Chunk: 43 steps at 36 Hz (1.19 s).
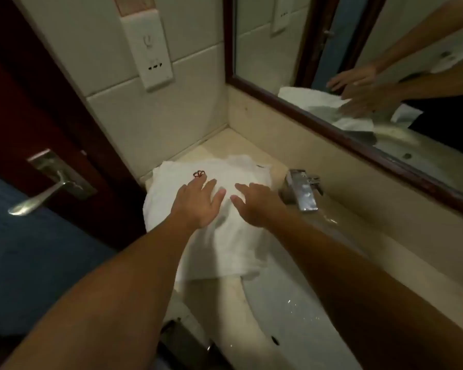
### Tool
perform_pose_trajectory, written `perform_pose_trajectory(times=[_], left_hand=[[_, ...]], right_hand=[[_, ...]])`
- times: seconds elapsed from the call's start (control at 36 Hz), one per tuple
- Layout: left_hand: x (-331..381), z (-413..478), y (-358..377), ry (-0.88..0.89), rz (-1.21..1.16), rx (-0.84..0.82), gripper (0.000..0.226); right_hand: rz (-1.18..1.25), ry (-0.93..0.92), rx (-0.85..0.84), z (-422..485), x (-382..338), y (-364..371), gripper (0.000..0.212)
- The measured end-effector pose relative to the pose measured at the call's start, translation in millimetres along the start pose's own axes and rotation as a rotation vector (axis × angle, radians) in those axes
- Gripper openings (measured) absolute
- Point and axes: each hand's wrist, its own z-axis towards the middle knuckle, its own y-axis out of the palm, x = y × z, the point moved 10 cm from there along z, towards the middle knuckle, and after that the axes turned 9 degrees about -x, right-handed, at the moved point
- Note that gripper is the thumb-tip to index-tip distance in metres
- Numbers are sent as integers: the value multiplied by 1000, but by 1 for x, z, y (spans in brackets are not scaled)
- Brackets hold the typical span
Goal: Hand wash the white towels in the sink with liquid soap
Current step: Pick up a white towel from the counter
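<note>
white towels (214,231) piled on counter (254,145) left of faucet (302,190), front edge drooping over sink (292,311) rim | left hand (198,202) and right hand (254,204) flat on pile, fingers straight — gripping nothing | progress: early, towels look dry, no soap visible | text: small red emblem (199,174) — unreadable

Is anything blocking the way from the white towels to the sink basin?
Nothing visible does. The white towels lie on the counter corner, their near edge already reaching the sink basin rim. The faucet stands to their right, off that path.
</note>
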Motion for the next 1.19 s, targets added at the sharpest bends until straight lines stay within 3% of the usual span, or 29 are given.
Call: perform_pose_trajectory(times=[0.14, 0.39, 0.53, 0.61, 0.78, 0.86, 1.03, 1.19], left_hand=[[-29, -4, 67, -23, -2, -98, 68], [-47, -19, 139, -26, 49, -182, 81], [-53, -19, 153, -10, 75, -150, 102], [-59, -20, 157, 7, 90, -113, 98], [-59, -26, 159, 40, 43, -92, 96], [-57, -28, 156, 41, 31, -104, 101], [-49, -40, 148, 89, -71, -63, 105], [-50, -50, 133, -15, -133, 96, 90]], right_hand=[[-10, 17, -179, 2, 10, 72, 63], [-103, -81, -185, 1, 23, 137, 70], [-65, -177, -93, -8, 17, 139, 59], [-68, -292, -75, -16, 8, 146, 54], [-26, -385, 199, -22, -3, 136, 18], [53, -358, 219, -21, -6, 130, 6], [58, -294, 80, -13, -11, 123, 21], [336, -217, 24, -6, -17, 105, 24]])
